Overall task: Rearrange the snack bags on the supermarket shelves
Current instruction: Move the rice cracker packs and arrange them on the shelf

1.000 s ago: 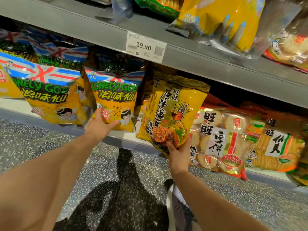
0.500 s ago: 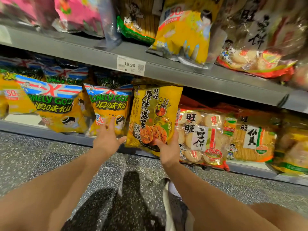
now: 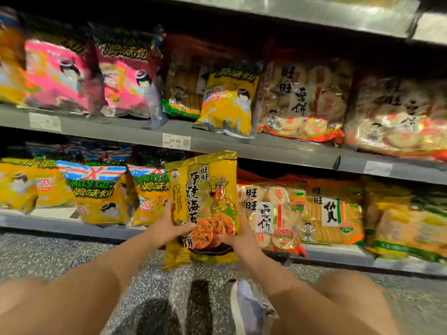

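Note:
A gold seaweed rice-cracker bag (image 3: 205, 189) is held upright in front of the bottom shelf (image 3: 63, 224), off the shelf board. My left hand (image 3: 167, 228) grips its lower left edge, thumb across the front. My right hand (image 3: 238, 238) grips its lower right corner. Behind and left of it stand yellow Lonely God bags (image 3: 96, 194), one of them (image 3: 150, 194) partly hidden by the held bag. To the right lie clear rice-cracker packs (image 3: 268, 213).
The middle shelf (image 3: 266, 148) carries pink snack bags (image 3: 123, 83), a yellow bag (image 3: 229, 100) and more rice-cracker packs (image 3: 302, 97), with a 19.90 price tag (image 3: 176, 141) on its edge. Speckled floor and my shoe (image 3: 249, 308) are below.
My left hand moved right from the Lonely God bag and took hold of the gold bag. The bag came forward and out of its row. The view tilted upward.

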Tool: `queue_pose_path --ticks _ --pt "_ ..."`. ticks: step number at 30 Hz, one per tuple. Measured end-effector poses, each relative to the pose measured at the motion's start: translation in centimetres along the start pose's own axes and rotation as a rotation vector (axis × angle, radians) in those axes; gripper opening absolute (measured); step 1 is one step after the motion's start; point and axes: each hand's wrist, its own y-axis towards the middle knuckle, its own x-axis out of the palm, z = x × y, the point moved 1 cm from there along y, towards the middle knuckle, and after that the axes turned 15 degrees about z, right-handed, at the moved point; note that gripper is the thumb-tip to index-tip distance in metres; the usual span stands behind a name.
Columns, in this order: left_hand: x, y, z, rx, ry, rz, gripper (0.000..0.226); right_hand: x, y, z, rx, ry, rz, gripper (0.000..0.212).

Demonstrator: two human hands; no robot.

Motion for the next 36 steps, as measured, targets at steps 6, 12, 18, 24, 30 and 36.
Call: queue_pose_path --ticks 6,12,18,24,30,36 --pt "-4.0 -1.1 3.6 0.154 -0.146 0.214 0.122 -1.3 -0.4 -3.7 -0.015 0.127 0.000 0.056" --pt "-8.0 1.1 7.2 0.052 -0.405 0.305 0.099 -0.6 2.2 -9.1 -0.065 0.233 -0.046 0.051" --pt "-11.6 4.1 9.2 0.064 -0.540 0.450 0.081 0.6 6.1 -14.8 -0.149 0.249 -0.163 0.040" --pt "-12.8 6.8 10.9 0.150 -0.541 0.594 0.095 2.3 10.6 -16.9 -0.306 0.024 -0.096 0.055" --pt "-13.5 9.2 11.1 0.155 -0.560 0.711 0.099 1.6 14.6 -17.2 -0.510 -0.270 0.386 0.075" --pt "-13.8 10.7 10.6 0.145 -0.574 0.739 0.094 2.8 17.0 -18.0 -0.428 -0.623 0.499 0.092"
